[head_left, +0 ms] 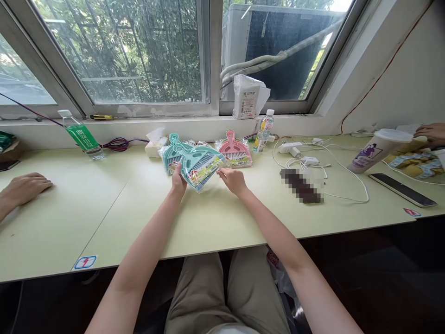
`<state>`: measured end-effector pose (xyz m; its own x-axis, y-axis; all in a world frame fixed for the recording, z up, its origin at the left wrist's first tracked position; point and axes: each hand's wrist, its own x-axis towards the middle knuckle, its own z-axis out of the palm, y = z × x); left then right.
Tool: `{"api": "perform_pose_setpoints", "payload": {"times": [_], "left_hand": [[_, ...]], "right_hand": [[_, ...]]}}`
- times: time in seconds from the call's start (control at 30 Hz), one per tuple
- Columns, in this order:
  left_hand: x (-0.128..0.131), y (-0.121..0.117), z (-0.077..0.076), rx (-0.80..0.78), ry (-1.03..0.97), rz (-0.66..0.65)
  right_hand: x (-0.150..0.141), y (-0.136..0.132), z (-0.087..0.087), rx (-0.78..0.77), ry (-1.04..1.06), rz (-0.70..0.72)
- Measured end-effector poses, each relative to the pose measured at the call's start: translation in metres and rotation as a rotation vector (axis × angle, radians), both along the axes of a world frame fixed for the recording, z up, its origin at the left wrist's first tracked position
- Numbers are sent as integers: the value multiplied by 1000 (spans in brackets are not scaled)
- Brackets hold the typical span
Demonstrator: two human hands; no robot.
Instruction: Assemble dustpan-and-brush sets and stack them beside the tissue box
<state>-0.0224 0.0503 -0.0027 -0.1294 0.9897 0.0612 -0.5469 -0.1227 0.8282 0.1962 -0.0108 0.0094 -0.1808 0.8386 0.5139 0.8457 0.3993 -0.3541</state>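
A teal mini dustpan and brush set in clear plastic wrap is held tilted above the table between my two hands. My left hand grips it near the handle side, fingers partly hidden beneath it. At its right edge my right hand pinches the wrapping with closed fingers. Behind it on the left, partly covered, is a second teal dustpan set. A pink dustpan set, also wrapped, lies just beyond my right hand.
Along the back stand a green-labelled bottle, a tissue pack and a juice bottle. White chargers and cables, a large cup and a phone lie right. Other people's hands rest at the left and far right.
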Motion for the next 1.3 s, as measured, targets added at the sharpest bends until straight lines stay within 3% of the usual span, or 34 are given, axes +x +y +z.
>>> {"api": "perform_pose_setpoints", "payload": {"times": [0.07, 0.2, 0.27, 0.43, 0.57, 0.77, 0.9, 1.13, 1.3], "left_hand": [[0, -3, 1, -8, -11, -29], [-1, -7, 2, -49, 37, -102], [-2, -7, 2, -62, 66, -128], [-3, -5, 2, -92, 67, -146], [-1, -5, 1, -62, 39, -205], [-2, -13, 7, -97, 41, -383], [0, -13, 7, -78, 72, -459], [-6, 4, 1, -57, 23, -157], [-14, 12, 8, -12, 11, -70]], "right_hand": [[0, 3, -3, -121, 183, -12], [-1, 13, -10, -319, 703, 102], [-1, 17, -12, -348, 875, 133], [2, 26, -14, -317, 1069, 74], [4, 30, -18, -309, 1149, 104], [2, 31, -28, -437, 1283, 262], [5, 30, -26, -436, 1283, 229], [9, 23, -8, -403, 1225, 266], [7, 20, -5, -451, 1213, 289]]}}
